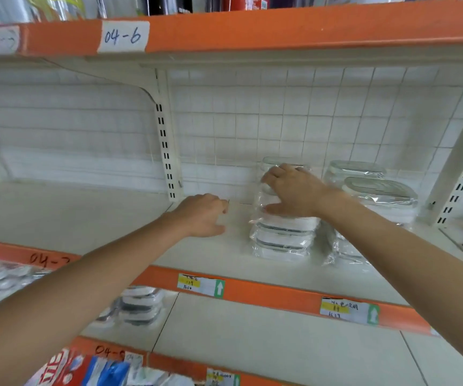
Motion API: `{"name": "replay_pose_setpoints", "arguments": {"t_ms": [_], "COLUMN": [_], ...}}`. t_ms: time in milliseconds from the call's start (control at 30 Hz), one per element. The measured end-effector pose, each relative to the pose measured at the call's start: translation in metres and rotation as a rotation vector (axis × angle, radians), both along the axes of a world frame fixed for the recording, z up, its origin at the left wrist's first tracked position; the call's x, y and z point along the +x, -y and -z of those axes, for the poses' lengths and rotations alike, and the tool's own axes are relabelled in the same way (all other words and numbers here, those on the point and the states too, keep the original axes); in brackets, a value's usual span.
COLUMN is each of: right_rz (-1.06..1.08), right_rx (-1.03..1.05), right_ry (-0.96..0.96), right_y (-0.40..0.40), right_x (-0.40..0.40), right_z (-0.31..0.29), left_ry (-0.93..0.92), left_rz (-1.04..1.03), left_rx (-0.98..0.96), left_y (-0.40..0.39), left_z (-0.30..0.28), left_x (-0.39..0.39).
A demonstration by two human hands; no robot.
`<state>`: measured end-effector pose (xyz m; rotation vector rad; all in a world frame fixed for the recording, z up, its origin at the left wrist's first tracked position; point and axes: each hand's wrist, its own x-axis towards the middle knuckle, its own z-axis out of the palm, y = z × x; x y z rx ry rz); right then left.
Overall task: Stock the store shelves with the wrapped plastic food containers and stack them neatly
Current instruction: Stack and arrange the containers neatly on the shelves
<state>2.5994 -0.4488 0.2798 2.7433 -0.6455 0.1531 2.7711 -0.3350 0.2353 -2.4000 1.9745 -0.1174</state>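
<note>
**Right hand on the container stack, left hand free beside it**

Your right hand [294, 190] lies palm-down on the top of the wrapped container stack [283, 235], fingers spread and fairly straight, thumb along the near edge of the top pack; pressing, not curled round it. Your left hand [204, 215] hovers just left of the stack, fingers loosely curled, holding nothing; whether it touches the shelf board can't be told.

The stack sits on the white shelf [113, 224], toward the back, white tubs with dark lid rims in clear film, several high. Just right of the stack stands a second pile of wrapped containers [378, 196], partly hidden by your right forearm, with one more pack behind it against the wire grid back panel [280, 115]. Left of the stack a slotted upright post [165, 140] rises. Below the stack, the orange shelf edge [266, 293] carries price tags [201, 285]. Lower left of the stack, more wrapped containers [141, 305] lie on the next shelf down. Above, an orange rail bears a label reading "04-6" [123, 36].
</note>
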Motion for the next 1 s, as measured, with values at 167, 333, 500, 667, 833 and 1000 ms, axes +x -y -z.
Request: {"name": "replay_pose_setpoints", "arguments": {"t_ms": [167, 333, 500, 667, 833, 1000], "right_rz": [-0.1, -0.152, -0.198, -0.199, -0.176, -0.12], "right_rx": [-0.141, 0.045, 0.2, 0.234, 0.313, 0.41], "right_ry": [-0.021, -0.075, -0.164, -0.201, -0.22, -0.241], "right_y": [-0.037, -0.086, -0.152, -0.21, -0.252, -0.288], "right_x": [0.025, 0.06, 0.095, 0.107, 0.102, 0.095], "right_z": [0.006, 0.026, 0.063, 0.087, 0.107, 0.135], "left_ry": [0.152, 0.155, 0.14, 0.128, 0.106, 0.052], "left_rz": [-0.022, -0.088, -0.135, -0.165, -0.172, -0.186], "left_rx": [0.074, 0.082, 0.125, 0.092, 0.021, 0.037], "left_y": [-0.044, -0.11, -0.199, -0.276, -0.324, -0.352], "left_z": [0.008, 0.026, 0.043, 0.054, 0.065, 0.089], "left_x": [0.02, 0.045, 0.074, 0.088, 0.088, 0.087]}}
